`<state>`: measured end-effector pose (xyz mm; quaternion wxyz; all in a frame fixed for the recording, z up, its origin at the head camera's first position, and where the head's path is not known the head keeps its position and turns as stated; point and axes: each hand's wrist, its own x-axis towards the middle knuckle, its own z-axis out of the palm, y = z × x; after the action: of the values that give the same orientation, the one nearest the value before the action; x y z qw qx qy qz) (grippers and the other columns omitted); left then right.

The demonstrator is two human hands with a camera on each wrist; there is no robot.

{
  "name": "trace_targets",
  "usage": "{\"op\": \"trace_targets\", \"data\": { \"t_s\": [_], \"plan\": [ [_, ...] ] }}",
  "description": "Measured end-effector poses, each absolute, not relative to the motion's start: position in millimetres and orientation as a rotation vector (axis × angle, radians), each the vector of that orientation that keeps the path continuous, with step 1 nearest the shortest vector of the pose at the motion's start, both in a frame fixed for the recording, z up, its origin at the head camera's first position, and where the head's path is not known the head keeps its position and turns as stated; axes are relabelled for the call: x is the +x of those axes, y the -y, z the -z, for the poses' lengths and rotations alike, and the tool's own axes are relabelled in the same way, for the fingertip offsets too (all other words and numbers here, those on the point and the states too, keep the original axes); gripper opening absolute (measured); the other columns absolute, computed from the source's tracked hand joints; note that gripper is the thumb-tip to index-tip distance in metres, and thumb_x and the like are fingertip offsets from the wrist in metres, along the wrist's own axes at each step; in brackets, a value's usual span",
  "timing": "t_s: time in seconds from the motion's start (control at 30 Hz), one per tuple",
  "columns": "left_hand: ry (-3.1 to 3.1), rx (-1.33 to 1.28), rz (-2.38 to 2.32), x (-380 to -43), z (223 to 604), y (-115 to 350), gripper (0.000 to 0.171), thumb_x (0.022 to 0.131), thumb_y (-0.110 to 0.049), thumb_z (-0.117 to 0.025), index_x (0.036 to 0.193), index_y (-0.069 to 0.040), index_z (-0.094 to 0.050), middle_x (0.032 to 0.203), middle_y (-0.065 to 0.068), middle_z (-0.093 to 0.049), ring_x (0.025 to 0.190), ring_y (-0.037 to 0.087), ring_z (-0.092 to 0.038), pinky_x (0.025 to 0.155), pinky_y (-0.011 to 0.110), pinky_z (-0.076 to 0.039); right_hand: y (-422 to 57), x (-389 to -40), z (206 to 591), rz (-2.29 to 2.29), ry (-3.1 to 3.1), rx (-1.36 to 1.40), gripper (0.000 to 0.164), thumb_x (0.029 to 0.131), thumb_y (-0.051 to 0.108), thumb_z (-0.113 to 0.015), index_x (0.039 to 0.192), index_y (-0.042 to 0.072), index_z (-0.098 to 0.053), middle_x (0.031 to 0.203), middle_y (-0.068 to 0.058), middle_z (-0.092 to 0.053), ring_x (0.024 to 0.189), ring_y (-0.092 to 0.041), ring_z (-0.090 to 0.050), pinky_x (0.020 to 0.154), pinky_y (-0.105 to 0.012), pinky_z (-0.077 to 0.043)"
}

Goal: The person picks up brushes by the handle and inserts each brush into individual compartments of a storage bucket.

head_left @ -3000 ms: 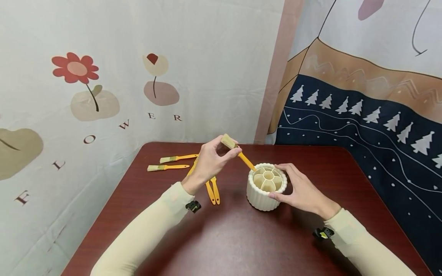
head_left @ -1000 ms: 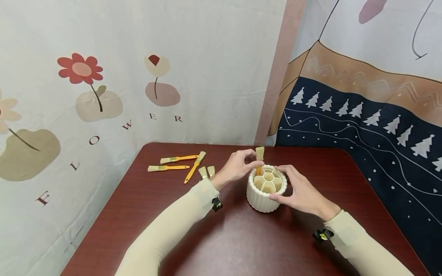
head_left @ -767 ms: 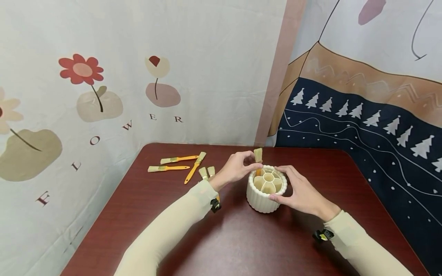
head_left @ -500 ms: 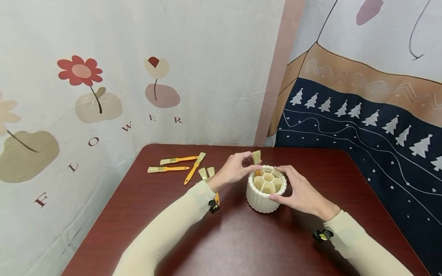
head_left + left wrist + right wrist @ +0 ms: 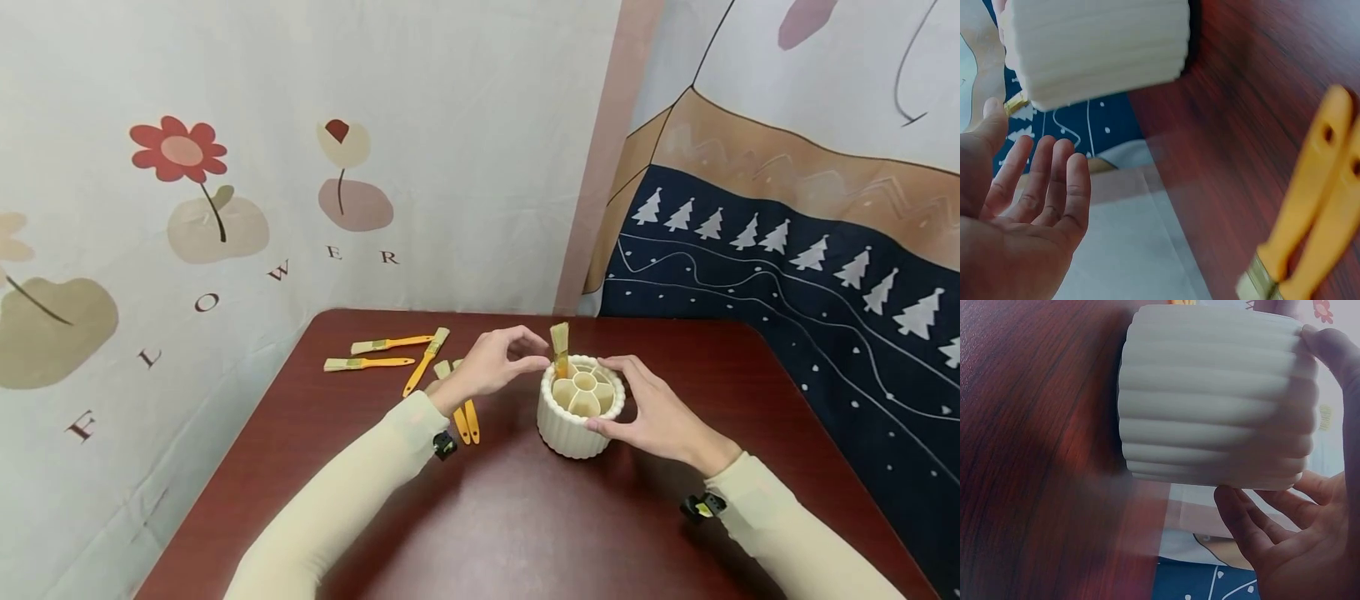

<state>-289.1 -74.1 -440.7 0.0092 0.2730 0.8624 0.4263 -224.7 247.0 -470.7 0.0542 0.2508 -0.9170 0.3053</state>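
Observation:
A round, cream-coloured holder with ribbed sides (image 5: 573,433) and petal-shaped compartments stands on the table. One paintbrush (image 5: 560,343) with a yellow handle is upright in a left rear compartment, bristles up. My left hand (image 5: 491,363) is just left of that brush, holding nothing; its fingers (image 5: 1041,178) look loosely spread in the left wrist view. On the other side my right hand (image 5: 660,415) grips the holder by its rim, thumb at the front and fingers behind. The right wrist view shows the ribbed wall (image 5: 1216,400) between that thumb and fingers.
On the dark red table (image 5: 517,533) lie two paintbrushes side by side (image 5: 466,423), partly hidden by my left wrist. Farther left are a slanted paintbrush (image 5: 424,364) and two more paintbrushes (image 5: 390,343). Printed cloth (image 5: 480,167) hangs behind the table.
My left hand brought the paintbrush over to the holder and lowered it into a compartment, handle first. It has since let go and drawn back slightly left. My right hand stays on the holder.

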Motion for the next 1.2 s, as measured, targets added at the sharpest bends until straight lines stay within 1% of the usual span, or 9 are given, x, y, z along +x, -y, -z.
{"op": "trace_targets", "data": {
  "t_s": [0.13, 0.2, 0.47, 0.63, 0.7, 0.83, 1.0, 1.1, 1.2],
  "plan": [
    [-2.735, 0.881, -1.305, -290.1, 443.4, 92.2, 0.033, 0.109, -0.027, -0.087, 0.134, -0.008, -0.081, 0.132, 0.012, -0.086, 0.12, 0.028, -0.083, 0.11, 0.055, -0.067, -246.5, -225.1, 468.9, -0.915, 2.769, 0.763, 0.1, 0.092, 0.058, -0.098, 0.166, 0.01, -0.051, 0.163, -0.011, -0.061, 0.15, -0.035, -0.065, 0.122, -0.067, -0.059],
    [-2.754, 0.889, -1.275, -290.5, 447.0, 102.8, 0.032, 0.108, -0.025, -0.087, 0.133, -0.007, -0.08, 0.133, 0.014, -0.086, 0.121, 0.029, -0.083, 0.11, 0.055, -0.067, -246.6, -225.3, 469.2, -0.911, 2.77, 0.762, 0.1, 0.092, 0.058, -0.097, 0.166, 0.011, -0.051, 0.163, -0.011, -0.061, 0.15, -0.035, -0.064, 0.123, -0.067, -0.059],
    [-2.794, 0.904, -1.091, -298.2, 466.4, 140.7, 0.036, 0.107, -0.025, -0.089, 0.136, -0.006, -0.08, 0.135, 0.012, -0.085, 0.122, 0.031, -0.081, 0.11, 0.054, -0.067, -246.8, -226.1, 471.0, -0.905, 2.762, 0.764, 0.1, 0.092, 0.058, -0.098, 0.166, 0.011, -0.051, 0.164, -0.01, -0.061, 0.151, -0.034, -0.064, 0.123, -0.065, -0.059],
    [-2.79, 0.929, -0.974, -302.8, 474.7, 161.5, 0.036, 0.107, -0.024, -0.088, 0.137, -0.006, -0.08, 0.135, 0.015, -0.082, 0.118, 0.031, -0.079, 0.102, 0.049, -0.067, -245.6, -224.8, 471.2, -0.904, 2.761, 0.759, 0.1, 0.092, 0.057, -0.098, 0.166, 0.01, -0.051, 0.164, -0.01, -0.061, 0.15, -0.034, -0.065, 0.123, -0.064, -0.06],
    [-2.791, 0.933, -0.931, -304.3, 477.6, 168.5, 0.035, 0.107, -0.023, -0.088, 0.137, -0.008, -0.081, 0.136, 0.013, -0.082, 0.116, 0.029, -0.079, 0.102, 0.047, -0.068, -245.3, -224.0, 471.6, -0.906, 2.766, 0.753, 0.1, 0.092, 0.058, -0.098, 0.166, 0.01, -0.051, 0.164, -0.01, -0.061, 0.15, -0.034, -0.065, 0.123, -0.065, -0.06],
    [-2.803, 0.958, -0.836, -308.3, 481.2, 178.1, 0.031, 0.106, -0.021, -0.089, 0.135, -0.011, -0.083, 0.135, 0.01, -0.082, 0.119, 0.03, -0.078, 0.11, 0.05, -0.065, -244.8, -222.6, 472.1, -0.903, 2.773, 0.742, 0.1, 0.092, 0.059, -0.098, 0.166, 0.01, -0.051, 0.163, -0.01, -0.061, 0.15, -0.035, -0.065, 0.122, -0.065, -0.06],
    [-2.828, 1.001, -0.686, -313.8, 484.0, 186.2, 0.03, 0.103, -0.022, -0.09, 0.132, -0.015, -0.087, 0.134, 0.004, -0.081, 0.126, 0.03, -0.071, 0.12, 0.055, -0.059, -243.4, -222.3, 471.8, -0.9, 2.777, 0.726, 0.1, 0.092, 0.06, -0.098, 0.165, 0.01, -0.051, 0.162, -0.011, -0.061, 0.149, -0.035, -0.065, 0.121, -0.066, -0.06],
    [-2.843, 1.04, -0.598, -316.2, 485.6, 189.1, 0.03, 0.101, -0.024, -0.092, 0.13, -0.02, -0.088, 0.135, 0.0, -0.081, 0.128, 0.027, -0.068, 0.122, 0.054, -0.058, -242.1, -221.7, 471.6, -0.897, 2.781, 0.708, 0.101, 0.092, 0.061, -0.097, 0.165, 0.01, -0.05, 0.161, -0.011, -0.061, 0.148, -0.034, -0.065, 0.121, -0.065, -0.061],
    [-2.83, 1.078, -0.556, -317.8, 486.4, 190.3, 0.032, 0.099, -0.024, -0.094, 0.13, -0.021, -0.089, 0.137, -0.001, -0.081, 0.129, 0.027, -0.068, 0.121, 0.053, -0.058, -240.6, -220.6, 471.7, -0.892, 2.783, 0.687, 0.1, 0.092, 0.062, -0.097, 0.164, 0.009, -0.051, 0.16, -0.011, -0.061, 0.147, -0.034, -0.066, 0.12, -0.065, -0.061]
  ]
}}
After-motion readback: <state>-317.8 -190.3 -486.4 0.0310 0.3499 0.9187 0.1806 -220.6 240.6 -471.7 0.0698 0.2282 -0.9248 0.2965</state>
